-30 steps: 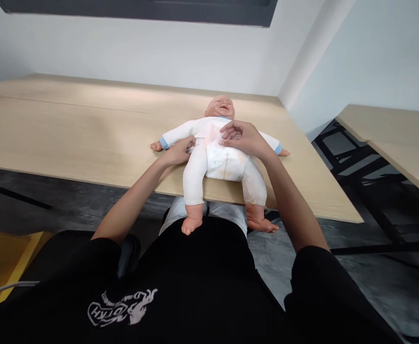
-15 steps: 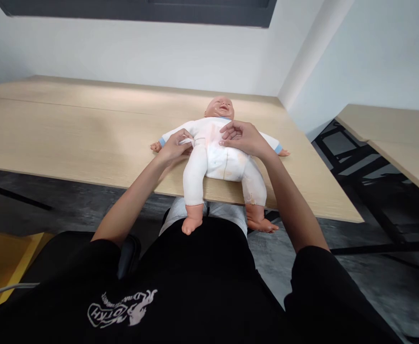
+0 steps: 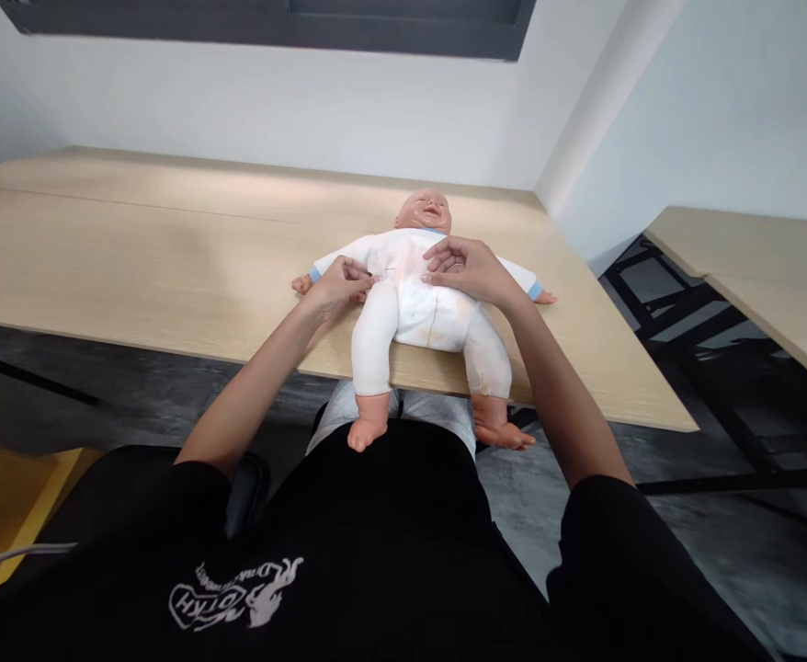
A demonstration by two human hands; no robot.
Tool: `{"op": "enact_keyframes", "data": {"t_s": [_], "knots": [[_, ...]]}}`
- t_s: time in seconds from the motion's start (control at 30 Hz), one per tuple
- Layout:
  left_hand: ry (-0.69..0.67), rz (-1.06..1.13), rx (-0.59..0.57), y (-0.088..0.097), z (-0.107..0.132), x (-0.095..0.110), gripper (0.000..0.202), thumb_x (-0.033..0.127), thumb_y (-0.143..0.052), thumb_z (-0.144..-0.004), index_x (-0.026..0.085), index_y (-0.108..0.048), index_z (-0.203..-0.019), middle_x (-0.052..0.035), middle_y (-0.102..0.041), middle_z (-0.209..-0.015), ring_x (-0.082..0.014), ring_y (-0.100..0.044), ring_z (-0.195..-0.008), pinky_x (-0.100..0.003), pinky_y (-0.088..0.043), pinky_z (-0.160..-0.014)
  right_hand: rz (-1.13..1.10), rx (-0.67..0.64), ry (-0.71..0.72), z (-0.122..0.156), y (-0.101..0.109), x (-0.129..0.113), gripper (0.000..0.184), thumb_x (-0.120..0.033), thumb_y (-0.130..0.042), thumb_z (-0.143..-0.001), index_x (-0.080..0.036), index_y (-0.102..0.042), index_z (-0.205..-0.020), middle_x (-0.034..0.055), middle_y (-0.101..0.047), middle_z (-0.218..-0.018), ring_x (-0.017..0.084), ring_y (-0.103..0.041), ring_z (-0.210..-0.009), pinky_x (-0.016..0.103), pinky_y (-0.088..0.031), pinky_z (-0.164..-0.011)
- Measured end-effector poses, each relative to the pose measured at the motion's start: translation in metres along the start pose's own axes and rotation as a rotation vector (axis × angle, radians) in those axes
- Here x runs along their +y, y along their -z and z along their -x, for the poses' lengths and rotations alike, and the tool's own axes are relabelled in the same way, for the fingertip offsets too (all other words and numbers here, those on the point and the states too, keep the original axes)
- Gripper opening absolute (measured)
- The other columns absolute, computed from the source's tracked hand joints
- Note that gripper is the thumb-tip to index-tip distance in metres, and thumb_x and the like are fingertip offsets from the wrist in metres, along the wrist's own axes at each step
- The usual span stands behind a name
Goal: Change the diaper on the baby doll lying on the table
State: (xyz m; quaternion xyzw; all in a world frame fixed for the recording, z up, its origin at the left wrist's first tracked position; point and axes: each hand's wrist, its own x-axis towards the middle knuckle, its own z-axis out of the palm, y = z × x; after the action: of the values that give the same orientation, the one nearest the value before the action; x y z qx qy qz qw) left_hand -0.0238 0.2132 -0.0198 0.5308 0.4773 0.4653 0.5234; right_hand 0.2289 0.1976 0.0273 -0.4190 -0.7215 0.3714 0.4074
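Note:
A baby doll [image 3: 426, 213] lies on its back with its head toward the wall. Its body is white cloth with blue cuffs, and its bare feet stick out past the table edge. Around its hips is a white diaper [image 3: 431, 317]. At the diaper's left side my left hand [image 3: 346, 281] is closed in a pinch on a side tab, mostly hidden by the fingers. My right hand [image 3: 469, 267] rests over the right of the doll's belly, near the diaper's waist, with thumb and fingers apart and lightly bent.
The doll is on a light wooden table [image 3: 169, 248] against a white wall. A second table [image 3: 776, 267] stands to the right, with black metal framing under it. A yellow box-like piece [image 3: 24, 496] and a black chair [image 3: 128, 496] are at lower left.
The white strip that stuck out at my left fingers now lies closer to the diaper, mostly covered, and the left fingers have bent inward. My right hand has hardly moved.

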Motion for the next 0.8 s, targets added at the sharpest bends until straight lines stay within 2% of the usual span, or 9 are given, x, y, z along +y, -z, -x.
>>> {"op": "enact_keyframes", "data": {"t_s": [0.1,0.17,0.3,0.37,0.47,0.53,0.6,0.7,0.8], "knots": [[0.035,-0.079,-0.007,-0.001,0.001,-0.002,0.035,0.023,-0.082,-0.081,0.020,-0.047,-0.081,0.0035,-0.055,-0.070,-0.0074,-0.054,-0.059,-0.020,-0.044,-0.058,-0.001,-0.004,0.003,-0.001,-0.001,0.001,0.049,-0.041,-0.092,-0.058,-0.016,-0.069,-0.093,0.0052,-0.068,-0.088,0.016,-0.063,-0.083,0.030,-0.055,-0.076],[0.076,-0.103,-0.070,-0.004,0.003,-0.005,0.034,0.031,-0.082,-0.083,0.019,-0.051,-0.077,0.0026,-0.054,-0.065,-0.0080,-0.051,-0.055,-0.022,-0.041,-0.054,0.008,-0.003,0.004,-0.001,0.000,0.002,0.049,-0.041,-0.092,-0.058,-0.016,-0.069,-0.094,0.0054,-0.068,-0.088,0.016,-0.063,-0.083,0.030,-0.056,-0.077],[0.120,-0.014,-0.187,-0.006,0.003,-0.008,0.035,0.043,-0.084,-0.080,0.020,-0.058,-0.078,-0.0022,-0.063,-0.069,-0.0145,-0.061,-0.064,-0.027,-0.050,-0.061,0.047,-0.018,0.022,0.001,0.003,0.002,0.051,-0.045,-0.091,-0.061,-0.016,-0.069,-0.096,0.0058,-0.068,-0.090,0.017,-0.063,-0.083,0.031,-0.056,-0.080],[0.124,0.034,-0.206,-0.004,0.001,-0.008,0.034,0.043,-0.085,-0.080,0.020,-0.060,-0.079,-0.0025,-0.065,-0.070,-0.0151,-0.063,-0.067,-0.027,-0.052,-0.062,0.089,-0.013,0.074,0.000,0.002,-0.003,0.051,-0.051,-0.088,-0.067,-0.017,-0.069,-0.099,0.0063,-0.068,-0.093,0.018,-0.063,-0.086,0.033,-0.056,-0.083],[0.162,0.137,-0.245,0.000,-0.002,-0.006,0.027,0.033,-0.085,-0.079,0.018,-0.062,-0.082,-0.0008,-0.064,-0.070,-0.0104,-0.060,-0.062,-0.023,-0.052,-0.061,0.152,-0.001,0.223,-0.008,-0.008,-0.020,0.045,-0.055,-0.080,-0.078,-0.018,-0.070,-0.101,0.0078,-0.069,-0.105,0.019,-0.065,-0.095,0.037,-0.054,-0.095],[0.179,0.220,-0.248,0.002,-0.003,-0.005,0.020,0.021,-0.082,-0.079,0.016,-0.063,-0.084,-0.0008,-0.064,-0.072,-0.0087,-0.060,-0.062,-0.020,-0.052,-0.061,0.208,-0.101,0.319,-0.020,-0.022,-0.034,0.040,-0.054,-0.076,-0.084,-0.018,-0.070,-0.100,0.0082,-0.070,-0.110,0.020,-0.064,-0.100,0.038,-0.053,-0.099],[0.178,0.283,-0.204,0.002,-0.004,-0.005,0.016,0.010,-0.076,-0.079,0.016,-0.062,-0.083,-0.0012,-0.064,-0.072,-0.0091,-0.060,-0.063,-0.020,-0.053,-0.062,0.330,-0.279,0.363,-0.033,-0.039,-0.046,0.033,-0.047,-0.077,-0.085,-0.019,-0.071,-0.101,0.0074,-0.070,-0.111,0.021,-0.064,-0.102,0.036,-0.052,-0.097],[0.176,0.322,-0.126,0.002,-0.005,-0.005,0.018,0.002,-0.069,-0.080,0.017,-0.060,-0.078,0.0007,-0.059,-0.066,-0.0088,-0.057,-0.059,-0.023,-0.054,-0.065,0.606,-0.500,0.318,-0.053,-0.059,-0.056,0.024,-0.032,-0.081,-0.082,-0.019,-0.073,-0.100,0.0049,-0.071,-0.107,0.019,-0.062,-0.095,0.031,-0.048,-0.087],[0.190,0.343,-0.107,0.005,-0.006,-0.005,0.018,0.002,-0.068,-0.082,0.017,-0.060,-0.076,0.0009,-0.058,-0.064,-0.0088,-0.056,-0.057,-0.027,-0.055,-0.069,0.748,-0.569,0.207,-0.067,-0.067,-0.055,0.028,-0.028,-0.085,-0.078,-0.018,-0.074,-0.102,0.0033,-0.072,-0.103,0.015,-0.059,-0.086,0.027,-0.044,-0.077]]}}
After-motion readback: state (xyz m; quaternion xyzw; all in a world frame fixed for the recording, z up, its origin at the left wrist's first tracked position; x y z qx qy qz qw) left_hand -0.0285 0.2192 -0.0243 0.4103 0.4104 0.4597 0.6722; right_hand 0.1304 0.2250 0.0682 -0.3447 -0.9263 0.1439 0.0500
